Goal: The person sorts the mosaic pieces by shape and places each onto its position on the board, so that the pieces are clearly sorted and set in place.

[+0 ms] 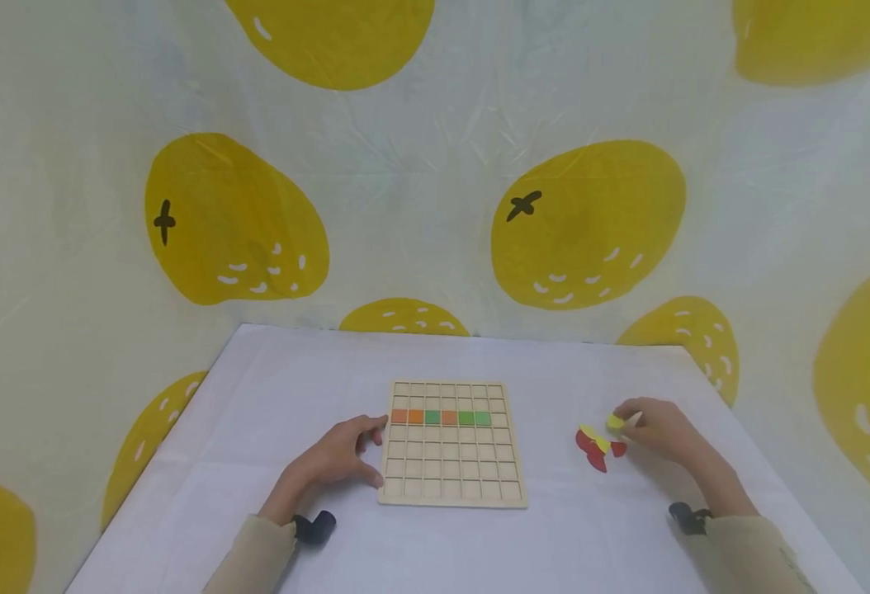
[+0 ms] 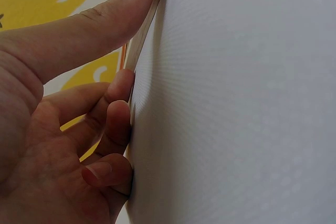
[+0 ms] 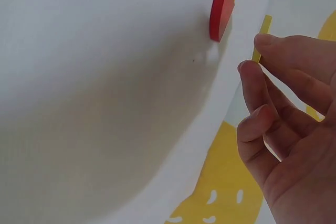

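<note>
The board (image 1: 452, 470) lies flat near the middle of the white tabletop (image 1: 279, 379), a pale wooden panel with a plain smooth rim and thin ribs cutting it into shallow, squarish cells. In the third row from the far edge, six flat tiles (image 1: 432, 417) sit side by side in muted orange and green. The left hand (image 1: 338, 452) rests against the board's left side, its grip spread: thumb at the near corner, fingers loosely bent further up the edge. Over to the right, the right hand (image 1: 661, 425) has its grip clamped in a pinch on a yellow piece (image 3: 266, 24), thin and straight when seen edge-on. Just beside it, red pieces (image 1: 596, 459) and more yellow ones lie in a loose cluster, some with rounded outlines; one red piece shows a smooth, thick edge. Beige sleeves (image 1: 252, 553) cover the forearms, and behind everything a creased, faintly shiny curtain (image 1: 405, 165) carries big yellow fruit shapes.
</note>
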Demonstrator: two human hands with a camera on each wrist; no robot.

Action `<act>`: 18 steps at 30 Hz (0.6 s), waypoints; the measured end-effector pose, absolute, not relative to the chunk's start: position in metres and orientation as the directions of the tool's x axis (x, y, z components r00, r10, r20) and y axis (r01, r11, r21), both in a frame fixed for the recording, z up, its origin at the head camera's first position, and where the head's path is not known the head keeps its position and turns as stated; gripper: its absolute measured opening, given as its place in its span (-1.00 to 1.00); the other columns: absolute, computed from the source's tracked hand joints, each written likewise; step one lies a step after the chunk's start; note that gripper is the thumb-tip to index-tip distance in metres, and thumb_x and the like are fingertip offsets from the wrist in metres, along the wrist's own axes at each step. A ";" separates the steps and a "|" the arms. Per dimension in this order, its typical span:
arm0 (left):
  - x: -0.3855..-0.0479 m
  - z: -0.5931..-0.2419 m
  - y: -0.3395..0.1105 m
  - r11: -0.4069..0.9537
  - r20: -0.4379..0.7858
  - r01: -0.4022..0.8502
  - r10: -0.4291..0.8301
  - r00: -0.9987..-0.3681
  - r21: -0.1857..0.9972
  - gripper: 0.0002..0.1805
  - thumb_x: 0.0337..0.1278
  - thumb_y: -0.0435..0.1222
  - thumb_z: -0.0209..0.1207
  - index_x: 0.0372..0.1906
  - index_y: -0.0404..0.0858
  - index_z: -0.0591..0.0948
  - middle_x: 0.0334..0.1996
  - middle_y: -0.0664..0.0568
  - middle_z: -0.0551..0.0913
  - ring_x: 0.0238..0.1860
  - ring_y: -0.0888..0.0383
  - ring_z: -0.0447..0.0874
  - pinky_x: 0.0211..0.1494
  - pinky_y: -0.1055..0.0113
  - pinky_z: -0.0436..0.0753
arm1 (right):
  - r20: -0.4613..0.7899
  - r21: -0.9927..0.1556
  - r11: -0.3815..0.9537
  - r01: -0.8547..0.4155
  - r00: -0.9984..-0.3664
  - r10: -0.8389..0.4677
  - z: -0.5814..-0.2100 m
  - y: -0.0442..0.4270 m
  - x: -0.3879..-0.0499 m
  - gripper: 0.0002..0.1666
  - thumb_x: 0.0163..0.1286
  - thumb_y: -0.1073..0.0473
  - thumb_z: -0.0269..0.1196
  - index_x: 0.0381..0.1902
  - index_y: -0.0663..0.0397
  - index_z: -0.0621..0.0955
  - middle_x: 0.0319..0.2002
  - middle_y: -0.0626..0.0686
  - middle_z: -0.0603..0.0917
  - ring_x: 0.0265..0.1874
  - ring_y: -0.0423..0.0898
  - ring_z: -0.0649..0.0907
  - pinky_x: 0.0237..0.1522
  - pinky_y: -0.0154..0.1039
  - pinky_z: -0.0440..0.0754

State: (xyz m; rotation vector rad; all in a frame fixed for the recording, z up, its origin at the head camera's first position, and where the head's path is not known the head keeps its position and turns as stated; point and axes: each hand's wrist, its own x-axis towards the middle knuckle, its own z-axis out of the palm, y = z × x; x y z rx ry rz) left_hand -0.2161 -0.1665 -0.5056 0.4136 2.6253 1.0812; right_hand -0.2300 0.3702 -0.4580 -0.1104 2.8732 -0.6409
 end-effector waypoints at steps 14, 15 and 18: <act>-0.216 -0.506 -0.165 0.681 -0.131 0.163 0.359 -0.924 0.714 0.17 -0.45 -0.19 0.71 0.49 -0.29 0.43 -0.16 0.19 0.53 -0.15 0.14 0.39 -0.15 0.35 0.39 | -0.227 -0.480 0.877 -0.017 -0.963 -0.142 -0.449 0.331 -0.239 -0.53 0.39 0.14 0.37 0.20 0.20 0.62 -0.04 0.21 0.69 -0.46 -0.05 0.64 -0.27 -0.18 0.68; -0.216 -0.506 -0.165 0.680 -0.133 0.161 0.359 -0.924 0.715 0.17 -0.45 -0.19 0.71 0.49 -0.28 0.43 -0.17 0.19 0.53 -0.15 0.14 0.38 -0.14 0.35 0.39 | -0.235 -0.485 0.874 -0.011 -0.961 -0.143 -0.448 0.328 -0.239 -0.53 0.39 0.13 0.37 0.20 0.20 0.62 -0.05 0.21 0.69 -0.48 -0.04 0.64 -0.29 -0.18 0.69; -0.216 -0.507 -0.165 0.680 -0.130 0.165 0.361 -0.923 0.714 0.18 -0.46 -0.19 0.71 0.49 -0.28 0.43 -0.17 0.18 0.53 -0.15 0.14 0.38 -0.15 0.34 0.38 | -0.250 -0.497 0.868 -0.003 -0.957 -0.146 -0.447 0.318 -0.238 -0.52 0.40 0.11 0.36 0.21 0.18 0.62 -0.06 0.20 0.69 -0.55 0.01 0.64 -0.34 -0.15 0.71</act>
